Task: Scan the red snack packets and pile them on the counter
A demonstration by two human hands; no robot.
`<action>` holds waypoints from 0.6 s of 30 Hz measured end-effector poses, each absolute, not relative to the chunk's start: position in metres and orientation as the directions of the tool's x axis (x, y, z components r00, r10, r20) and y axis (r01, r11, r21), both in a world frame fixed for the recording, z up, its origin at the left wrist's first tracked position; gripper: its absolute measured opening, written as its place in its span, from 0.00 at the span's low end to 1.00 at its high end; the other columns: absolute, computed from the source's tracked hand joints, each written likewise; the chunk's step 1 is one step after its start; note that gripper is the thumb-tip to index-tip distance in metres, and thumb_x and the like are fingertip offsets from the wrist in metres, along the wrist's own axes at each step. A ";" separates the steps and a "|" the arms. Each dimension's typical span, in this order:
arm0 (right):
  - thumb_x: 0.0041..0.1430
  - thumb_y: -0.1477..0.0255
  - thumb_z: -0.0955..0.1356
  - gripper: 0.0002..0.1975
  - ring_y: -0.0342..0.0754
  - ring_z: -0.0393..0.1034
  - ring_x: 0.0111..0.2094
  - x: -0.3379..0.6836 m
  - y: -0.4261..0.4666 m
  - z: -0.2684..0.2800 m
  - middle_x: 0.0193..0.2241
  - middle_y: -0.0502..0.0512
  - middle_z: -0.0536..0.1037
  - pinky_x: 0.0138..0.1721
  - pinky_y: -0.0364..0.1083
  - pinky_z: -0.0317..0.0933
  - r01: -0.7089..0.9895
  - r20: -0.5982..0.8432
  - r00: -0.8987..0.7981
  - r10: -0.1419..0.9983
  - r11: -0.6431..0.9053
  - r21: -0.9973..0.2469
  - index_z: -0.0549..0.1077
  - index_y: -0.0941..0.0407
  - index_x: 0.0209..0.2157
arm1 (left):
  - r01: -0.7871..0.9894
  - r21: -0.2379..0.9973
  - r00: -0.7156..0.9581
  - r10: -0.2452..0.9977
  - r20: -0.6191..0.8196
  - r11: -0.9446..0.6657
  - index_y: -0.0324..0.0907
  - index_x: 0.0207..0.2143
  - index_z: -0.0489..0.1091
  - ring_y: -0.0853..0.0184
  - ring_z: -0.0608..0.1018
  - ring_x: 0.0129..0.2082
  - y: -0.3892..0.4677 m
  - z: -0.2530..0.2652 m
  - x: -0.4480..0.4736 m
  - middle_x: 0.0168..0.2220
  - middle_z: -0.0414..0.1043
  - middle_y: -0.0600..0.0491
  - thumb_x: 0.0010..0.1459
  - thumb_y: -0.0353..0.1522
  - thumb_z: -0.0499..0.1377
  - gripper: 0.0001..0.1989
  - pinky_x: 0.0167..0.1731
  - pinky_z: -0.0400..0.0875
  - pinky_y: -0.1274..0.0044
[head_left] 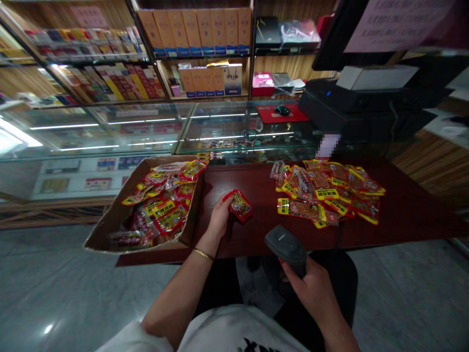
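My left hand point(220, 214) pinches the left edge of a small red snack packet point(241, 205) just above the dark red table. In my right hand point(315, 283) is a dark grey barcode scanner point(286, 246), its head pointing up and to the left towards the packet. My right fingers wrap its handle and are partly hidden behind it. Left of my left hand, an open cardboard box point(194, 210) holds many red and yellow snack packets point(170, 212). A loose heap of similar flat packets point(322, 186) lies on the table to the right, beyond the scanner.
The wooden table point(216, 244) borders a glass display counter point(220, 124). On the counter are a mouse point(282, 110) on a red mat point(262, 115) and a black register machine point(344, 110) with a monitor point(331, 44). Shelves with boxed goods point(198, 32) stand behind.
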State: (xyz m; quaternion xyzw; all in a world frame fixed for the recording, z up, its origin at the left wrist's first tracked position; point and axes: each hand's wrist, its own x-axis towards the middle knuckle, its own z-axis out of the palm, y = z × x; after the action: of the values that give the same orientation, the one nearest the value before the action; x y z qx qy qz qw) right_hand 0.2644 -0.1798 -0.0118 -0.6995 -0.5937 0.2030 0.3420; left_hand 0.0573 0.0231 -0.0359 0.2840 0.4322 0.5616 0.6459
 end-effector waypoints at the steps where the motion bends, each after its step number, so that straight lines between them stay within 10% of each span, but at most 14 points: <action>1: 0.63 0.59 0.66 0.18 0.58 0.83 0.40 0.266 -0.180 -0.012 0.37 0.60 0.86 0.44 0.50 0.74 0.680 0.123 0.221 0.967 -0.063 -0.730 0.79 0.56 0.45 | -0.469 0.854 -0.013 0.965 -0.263 0.226 0.40 0.41 0.76 0.70 0.77 0.32 0.024 -0.032 0.064 0.36 0.78 0.53 0.49 0.36 0.70 0.17 0.34 0.71 0.80; 18: 0.63 0.57 0.67 0.17 0.57 0.83 0.38 0.290 -0.194 -0.011 0.35 0.59 0.86 0.42 0.49 0.74 0.577 0.031 0.342 0.939 -0.184 -0.796 0.80 0.55 0.40 | -0.491 0.639 0.371 0.806 -0.461 0.592 0.36 0.41 0.71 0.64 0.81 0.39 0.077 0.042 0.212 0.41 0.75 0.42 0.58 0.23 0.57 0.09 0.40 0.79 0.74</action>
State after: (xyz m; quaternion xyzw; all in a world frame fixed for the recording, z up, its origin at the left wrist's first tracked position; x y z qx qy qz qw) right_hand 0.2899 -0.1940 -0.0107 -0.7297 -0.5194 0.2438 0.3720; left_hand 0.2122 0.0772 0.0420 0.2024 0.3892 0.4039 0.8028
